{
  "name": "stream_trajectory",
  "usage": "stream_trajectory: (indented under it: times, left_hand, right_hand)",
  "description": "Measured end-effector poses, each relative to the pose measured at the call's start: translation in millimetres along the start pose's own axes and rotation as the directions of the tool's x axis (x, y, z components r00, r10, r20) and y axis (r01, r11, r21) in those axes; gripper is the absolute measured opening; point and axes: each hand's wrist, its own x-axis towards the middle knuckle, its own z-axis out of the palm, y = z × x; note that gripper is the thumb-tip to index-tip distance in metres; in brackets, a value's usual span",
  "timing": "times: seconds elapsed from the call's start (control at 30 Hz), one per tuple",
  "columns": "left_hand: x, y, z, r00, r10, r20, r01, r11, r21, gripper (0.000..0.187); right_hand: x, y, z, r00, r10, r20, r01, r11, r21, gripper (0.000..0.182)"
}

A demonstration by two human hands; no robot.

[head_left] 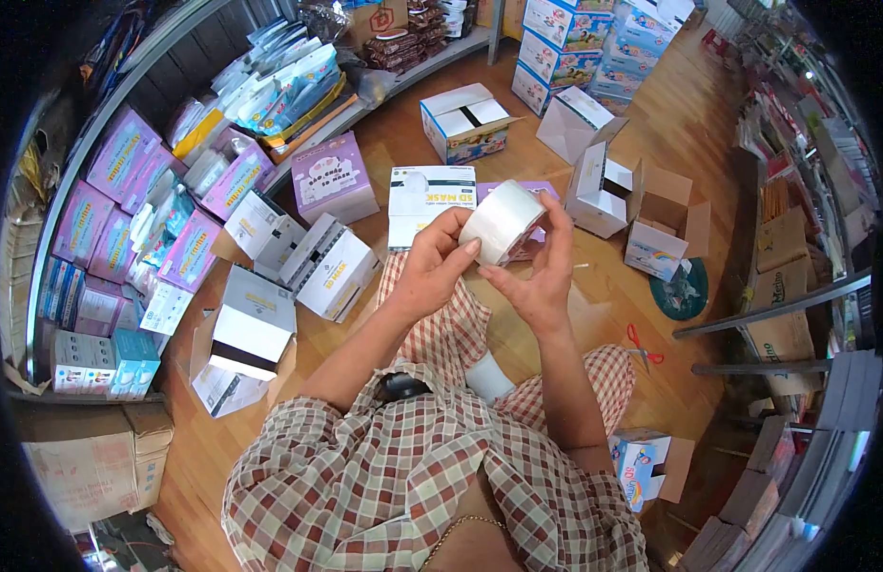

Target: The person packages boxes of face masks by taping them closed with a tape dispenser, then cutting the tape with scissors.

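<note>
A wide roll of clear packing tape [499, 221] is held up in front of my chest between both hands. My left hand [436, 265] grips its left edge, thumb on the near side. On the other side my right hand [537, 276] is closed around the right edge, fingers over the top and thumb underneath. Beyond the roll, on the floor, are a white mask box [430, 186] and a purple box [532, 250], partly hidden by the tape and my hand. Red-handled scissors [645, 351] lie on the floor to the right of my knee.
Several small cartons surround me, among them a purple box [333, 176], a white box with a black strip [332, 267] and an opened brown-flapped box [666, 224]. Packed shelves stand left and right [794, 291]. Boxes are stacked at the back [561, 57]. A green round object [680, 289] lies right.
</note>
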Motion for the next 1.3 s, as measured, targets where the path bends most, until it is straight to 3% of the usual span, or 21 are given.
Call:
stream_trajectory:
  times: [0.1, 0.2, 0.27, 0.37, 0.5, 0.6, 0.63, 0.67, 0.7, 0.77, 0.8, 0.87, 1.07, 1.2, 1.27, 1.3]
  left_hand:
    - [0.3, -3.7, -2.6, 0.999, -0.036, -0.025, 0.036, 0.999, 0.002, 0.023]
    - [1.9, -9.0, -6.9, 0.998, -0.064, -0.022, 0.061, 0.992, -0.107, 0.023]
    - [3.3, -8.8, -8.4, 0.996, -0.083, -0.016, 0.078, 0.976, -0.205, 0.023]
    - [5.5, -0.4, -5.1, 0.993, -0.095, -0.066, 0.077, 0.968, -0.237, 0.024]
    - [7.1, -0.2, -14.0, 0.991, -0.131, -0.003, 0.123, 0.943, -0.309, 0.026]
    - [6.9, -2.6, -15.6, 0.989, -0.142, 0.031, 0.140, 0.883, -0.448, 0.039]
    - [7.8, -4.2, -18.3, 0.992, -0.125, 0.020, 0.118, 0.858, -0.500, 0.041]
    - [8.2, -5.7, -19.9, 0.994, -0.108, 0.010, 0.096, 0.830, -0.549, 0.043]
    - [8.5, -7.0, -20.2, 0.994, -0.108, 0.012, 0.097, 0.830, -0.549, 0.043]
    - [9.5, -8.8, -19.9, 0.998, -0.055, 0.014, 0.052, 0.795, -0.604, 0.047]
    - [10.2, -9.4, -19.9, 0.998, -0.053, 0.018, 0.053, 0.795, -0.604, 0.047]
    - [9.4, -10.6, -19.7, 0.993, -0.099, 0.061, 0.116, 0.810, -0.574, 0.053]
    - [6.4, -11.3, -25.3, 0.993, -0.079, 0.085, 0.112, 0.846, -0.521, 0.043]
    - [4.9, -9.9, -31.4, 0.991, -0.117, 0.069, 0.135, 0.864, -0.485, 0.041]
    - [4.6, -12.2, -38.2, 0.979, -0.180, 0.093, 0.202, 0.860, -0.469, 0.035]
    - [4.4, -13.2, -40.5, 0.979, -0.182, 0.089, 0.202, 0.859, -0.471, 0.035]
  right_hand:
    - [-1.6, 0.5, -0.7, 0.999, -0.042, -0.001, 0.041, 0.987, -0.156, 0.093]
    - [2.3, -6.5, -0.9, 0.987, -0.163, 0.007, 0.159, 0.950, -0.269, 0.093]
    - [6.7, -14.2, -1.5, 0.937, -0.338, 0.085, 0.341, 0.836, -0.431, 0.093]
    - [9.6, -18.4, -4.5, 0.911, -0.361, 0.199, 0.409, 0.725, -0.554, 0.091]
    - [10.6, -21.2, -3.3, 0.900, -0.355, 0.251, 0.435, 0.707, -0.558, 0.088]
    - [8.4, -19.2, -4.9, 0.914, -0.336, 0.227, 0.402, 0.820, -0.408, 0.084]
    - [5.2, -14.7, -2.7, 0.977, -0.210, 0.038, 0.214, 0.960, -0.182, 0.079]
    - [2.8, -10.8, -1.5, 0.993, -0.029, -0.111, 0.039, 0.995, 0.090, 0.075]
    - [2.2, -8.6, -2.3, 0.993, -0.030, -0.113, 0.040, 0.995, 0.088, 0.075]
    - [1.7, -4.7, -5.1, 0.979, 0.202, 0.020, -0.201, 0.958, 0.206, 0.066]
    - [1.1, 0.4, -3.1, 0.980, 0.198, 0.016, -0.197, 0.959, 0.205, 0.066]
    - [0.5, 9.2, 3.3, 0.996, 0.058, 0.074, -0.063, 0.996, 0.064, 0.056]
    - [0.4, 4.4, 4.1, 0.999, 0.038, -0.016, -0.040, 0.987, -0.155, 0.047]
    - [0.9, 5.8, -2.8, 0.997, 0.048, 0.068, -0.026, 0.952, -0.304, 0.046]
    - [5.7, -5.3, -2.9, 0.978, -0.172, 0.119, 0.208, 0.864, -0.459, 0.048]
    - [5.9, -6.3, -3.5, 0.978, -0.168, 0.123, 0.205, 0.865, -0.457, 0.048]
